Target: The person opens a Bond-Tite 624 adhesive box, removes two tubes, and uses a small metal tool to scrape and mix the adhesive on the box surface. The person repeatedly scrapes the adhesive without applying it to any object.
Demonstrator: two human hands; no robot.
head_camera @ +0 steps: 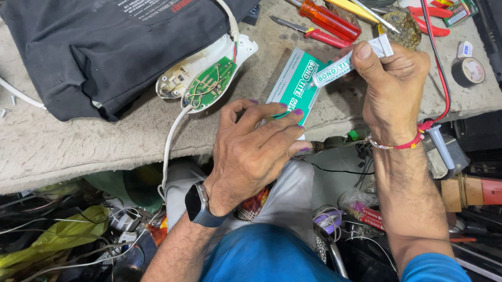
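Both hands work at the edge of the surface [51,142]. My left hand [257,144] clamps a green and white glue carton [295,85], fingers wrapped over its near end, while my right hand [392,81] pinches a white glue tube [352,59] at the carton's far, open end. Left of the carton lies an opened white appliance casing [187,72] with its green circuit board [212,83] exposed, against a black cloth bag [103,31]. An orange-handled screwdriver [329,19] rests beyond the carton.
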